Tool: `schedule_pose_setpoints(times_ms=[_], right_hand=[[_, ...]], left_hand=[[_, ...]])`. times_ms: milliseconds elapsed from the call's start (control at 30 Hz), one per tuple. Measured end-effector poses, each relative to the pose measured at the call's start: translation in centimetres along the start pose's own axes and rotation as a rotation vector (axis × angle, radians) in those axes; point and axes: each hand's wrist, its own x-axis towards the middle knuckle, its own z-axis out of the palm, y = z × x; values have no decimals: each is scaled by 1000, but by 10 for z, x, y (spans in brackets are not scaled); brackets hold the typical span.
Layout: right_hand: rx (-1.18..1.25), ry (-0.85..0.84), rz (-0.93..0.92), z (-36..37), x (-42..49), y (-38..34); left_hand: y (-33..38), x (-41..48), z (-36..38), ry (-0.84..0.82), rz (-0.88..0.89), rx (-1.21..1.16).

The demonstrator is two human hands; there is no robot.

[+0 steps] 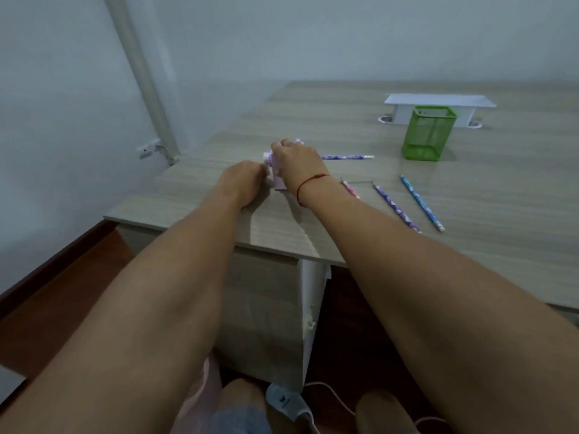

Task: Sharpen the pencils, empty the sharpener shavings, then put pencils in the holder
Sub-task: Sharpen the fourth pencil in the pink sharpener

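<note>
Pencils: one [347,157] pokes from the pink sharpener [277,183], three [395,207] lie loose on the desk [313,120]. Right hand [299,161] grips the sharpener's top; left hand [242,180] is closed at its side. I cannot tell what the green holder [427,133] contains.

Single legible mark, a dark "W" logo on the white slipper [286,402] at 6 o'clock on the floor, pencil prints too blurred to read
</note>
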Motion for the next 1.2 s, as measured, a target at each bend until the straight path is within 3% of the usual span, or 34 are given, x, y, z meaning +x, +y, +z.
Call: schedule_pose_setpoints(times_ms=[267, 667, 867, 1200], right_hand=[[13, 0, 17, 5, 9, -1], [33, -19, 2, -2, 4, -4], [21, -17, -4, -4, 2, -4], [1, 7, -12, 1, 8, 0]], left_hand=[[-4, 34, -19, 213, -8, -30], [-5, -15, -27, 411, 81, -24], [8, -53, -7, 268, 33, -204], [-10, -33, -3, 104, 87, -165]])
